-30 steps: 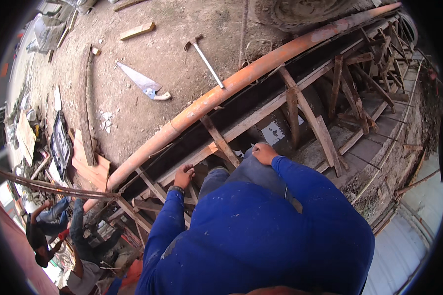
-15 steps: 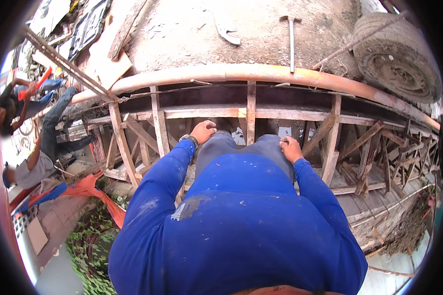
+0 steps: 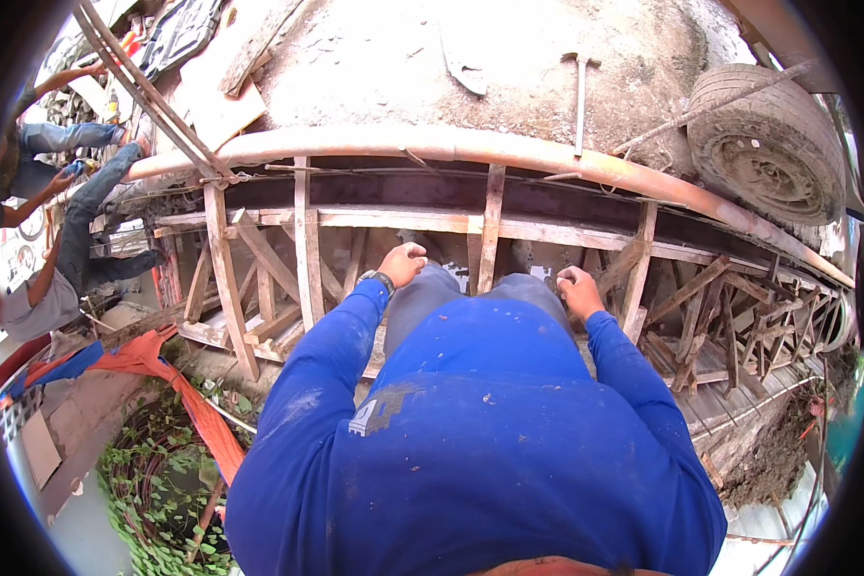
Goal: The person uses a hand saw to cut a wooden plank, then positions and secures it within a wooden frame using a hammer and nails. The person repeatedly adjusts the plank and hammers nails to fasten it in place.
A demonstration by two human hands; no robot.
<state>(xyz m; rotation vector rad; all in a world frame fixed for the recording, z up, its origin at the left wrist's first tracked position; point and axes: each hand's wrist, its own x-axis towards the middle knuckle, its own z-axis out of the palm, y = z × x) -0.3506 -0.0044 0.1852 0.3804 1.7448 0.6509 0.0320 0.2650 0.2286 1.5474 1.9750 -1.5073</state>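
Note:
My left hand [image 3: 403, 264], with a watch on its wrist, is over my left thigh, its fingers loosely curled and no object showing in them. My right hand [image 3: 580, 293] hangs beside my right thigh, likewise curled, and nothing shows between its fingers. Just beyond both hands runs a timber formwork frame [image 3: 538, 230] of rails, uprights and slanted braces around a dark trough. Farther off, a rust-stained pipe [image 3: 374, 144] lies along the trough's far edge. A hammer [image 3: 581, 101] rests on the ground past the pipe, its handle end close to it.
Two people are at the left: a grey-shirted person [image 3: 43, 302] and one in jeans [image 3: 72, 137]. A tyre on its wheel [image 3: 768, 144] stands far right. Orange cloth [image 3: 144, 353] and leafy plants [image 3: 154, 480] lie near left. A curved metal piece [image 3: 468, 79] lies beyond the pipe.
My view has shifted slightly. My hands stay loosely curled near my thighs. At the left, the people have shifted, and the red object one held now shows partly behind the slanted bars.

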